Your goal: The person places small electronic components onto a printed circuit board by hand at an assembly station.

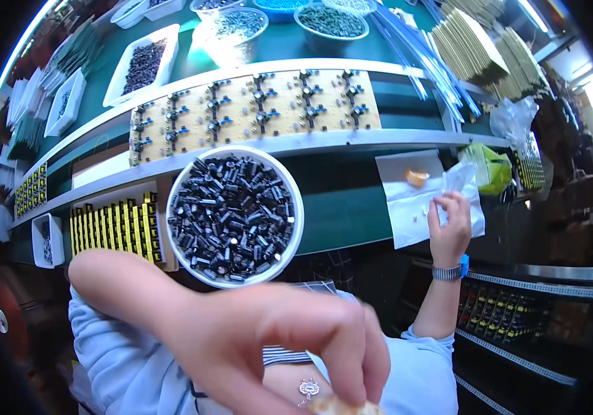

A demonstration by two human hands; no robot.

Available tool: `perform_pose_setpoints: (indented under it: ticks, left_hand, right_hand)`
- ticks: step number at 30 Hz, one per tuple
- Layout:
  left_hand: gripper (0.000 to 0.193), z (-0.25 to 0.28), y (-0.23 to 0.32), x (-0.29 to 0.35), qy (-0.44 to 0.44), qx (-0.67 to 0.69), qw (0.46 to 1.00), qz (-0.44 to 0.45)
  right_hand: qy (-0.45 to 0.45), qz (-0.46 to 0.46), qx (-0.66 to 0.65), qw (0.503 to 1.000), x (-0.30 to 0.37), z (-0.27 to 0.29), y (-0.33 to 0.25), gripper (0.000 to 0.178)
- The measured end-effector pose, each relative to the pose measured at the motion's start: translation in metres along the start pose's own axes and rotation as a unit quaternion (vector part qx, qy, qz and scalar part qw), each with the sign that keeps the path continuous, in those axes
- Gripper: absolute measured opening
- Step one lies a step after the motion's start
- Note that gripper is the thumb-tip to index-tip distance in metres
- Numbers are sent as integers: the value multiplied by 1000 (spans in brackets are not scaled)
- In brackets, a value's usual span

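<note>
My left hand [289,339] is large and close at the lower middle, its arm bent in from the left. Thumb and fingers are closed on a pale, browned, lumpy piece of food [345,406], partly cut off by the lower edge. On the right, my right hand [454,220], with a watch [448,272] at the wrist, lies over a white sheet of paper [402,232]. Its thumb and forefinger are pinched together; what they hold, if anything, cannot be made out. An orange piece, like fruit or peel [417,178], rests on the paper beside some pale crumbs [424,210].
A round white tub [299,214] of black cylindrical parts stands in the middle. Behind it, a board of components [234,111] lies along a metal rail [338,140]. Yellow-and-black parts [113,228] sit at left; a green bag [491,169] at right. Parts bowls [331,24] stand farther back.
</note>
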State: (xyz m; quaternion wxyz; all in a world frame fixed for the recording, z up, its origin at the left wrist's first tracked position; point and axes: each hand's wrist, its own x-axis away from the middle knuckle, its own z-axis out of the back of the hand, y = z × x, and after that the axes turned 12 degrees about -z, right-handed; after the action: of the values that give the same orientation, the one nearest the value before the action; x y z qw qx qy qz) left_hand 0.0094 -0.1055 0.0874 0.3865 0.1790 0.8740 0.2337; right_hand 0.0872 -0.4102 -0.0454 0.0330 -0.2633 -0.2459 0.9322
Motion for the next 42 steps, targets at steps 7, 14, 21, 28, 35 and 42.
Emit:
perform_pose_setpoints:
  ticks: [7,14,21,28,35,42]
  left_hand:
    - [29,9,47,17,-113,-325,937,-62]
    - [15,48,90,134,321,-542,776,-40]
    - [54,38,75,143,444,-504,705,226]
    - [69,64,59,146,418,-350,796,265]
    - [70,60,65,144,397,-357,793,294]
    - [78,55,80,143,391,-310,825,265]
  right_hand:
    - [-51,22,-44,997,3,-4,-15,16]
    - [-183,59,27,981,2,6,-47,18]
    - [-238,163,-125,949,4,-8,-107,23]
    - [-601,-226,-383,664,10,-37,-135,19]
    - [-612,-277,-365,644,6,-30,-149,19]
    - [-628,-308,-386,602,-3,-20,-158,17]
